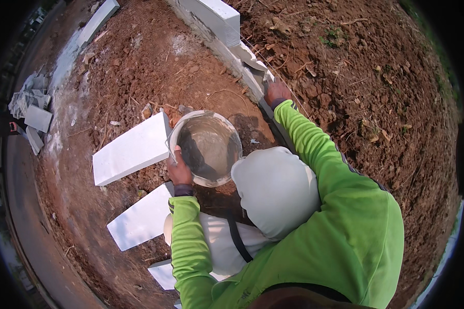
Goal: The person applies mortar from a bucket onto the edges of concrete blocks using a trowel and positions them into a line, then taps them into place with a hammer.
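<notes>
My left hand (179,167) grips the near-left rim of a round bucket (176,135), its thumb up against the wall of the bucket. Wet grey mortar (210,147) coats the inside and lies at the bottom. Ahead and to the right, my right hand (277,91) is closed low over a narrow grey footing (252,82). Whatever it holds is hidden by the hand and too small to name. Just beyond the fingers, pale mortar (250,55) lies along the footing, up to a white block (219,20) set on it.
Loose white blocks (134,149) lie on the red soil left of the bucket, another (142,216) nearer me. A thin string (296,98) runs beside the footing. Rough, clumpy earth (366,103) spreads to the right. Broken pieces (36,116) are heaped far left, beside a road (28,206).
</notes>
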A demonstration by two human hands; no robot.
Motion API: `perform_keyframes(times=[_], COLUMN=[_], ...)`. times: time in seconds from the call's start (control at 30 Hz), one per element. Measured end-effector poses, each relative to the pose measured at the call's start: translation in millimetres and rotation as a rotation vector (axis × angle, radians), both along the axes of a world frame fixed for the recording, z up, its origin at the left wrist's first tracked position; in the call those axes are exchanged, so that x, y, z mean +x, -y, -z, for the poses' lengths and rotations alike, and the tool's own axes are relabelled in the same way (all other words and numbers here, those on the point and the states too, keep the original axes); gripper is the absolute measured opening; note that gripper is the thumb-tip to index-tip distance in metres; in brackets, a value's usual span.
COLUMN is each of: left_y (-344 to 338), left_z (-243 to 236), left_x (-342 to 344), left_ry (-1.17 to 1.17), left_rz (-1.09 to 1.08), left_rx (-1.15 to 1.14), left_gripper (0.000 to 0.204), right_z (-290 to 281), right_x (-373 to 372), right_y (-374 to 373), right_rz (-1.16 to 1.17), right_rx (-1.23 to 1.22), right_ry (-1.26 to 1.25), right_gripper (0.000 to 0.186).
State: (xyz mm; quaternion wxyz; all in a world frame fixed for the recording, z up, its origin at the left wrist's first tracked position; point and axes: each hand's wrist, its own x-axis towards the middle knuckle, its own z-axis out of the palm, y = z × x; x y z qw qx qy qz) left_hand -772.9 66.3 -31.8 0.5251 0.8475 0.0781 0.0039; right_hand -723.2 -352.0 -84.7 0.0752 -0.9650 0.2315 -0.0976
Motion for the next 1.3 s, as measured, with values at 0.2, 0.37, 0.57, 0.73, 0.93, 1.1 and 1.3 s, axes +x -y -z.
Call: perform_keyframes(times=[0.2,0.37,0.57,0.73,0.93,1.1,1.3], left_y=[3,-1,-33,-46,-58,-83,-107], left_z=[-9,-10,4,-10,-5,46,58], left_x=[2,1,3,-4,-12,-14,-3], left_ry=[0.016,0.045,-0.082,-0.222,-0.167,-0.18,-0.523], left_rz=[0.01,-0.026,-0.185,-0.176,-0.078,-0.133,-0.188], left_rx=[-0.061,-0.058,-0.073,0.006,-0.281,-0.347,-0.754], left_gripper=[0.057,0.052,0.052,0.066,0.063,0.054,0.055], right_z=[-7,-35,-44,-70,-103,-148,-137], right_x=[3,-19,-91,-123,-85,-49,-63], right_y=[1,-32,-89,-119,-151,-181,-166], right_rz=[-0.008,0.004,-0.384,-0.624,-0.783,-0.825,-0.692], right_rx=[-0.01,0.03,0.416,0.934,0.935,0.313,0.36], right_ry=[-0.038,-0.036,0.281,-0.149,-0.683,-0.543,-0.155], right_gripper=[0.052,0.049,0.038,0.034,0.049,0.047,0.04])
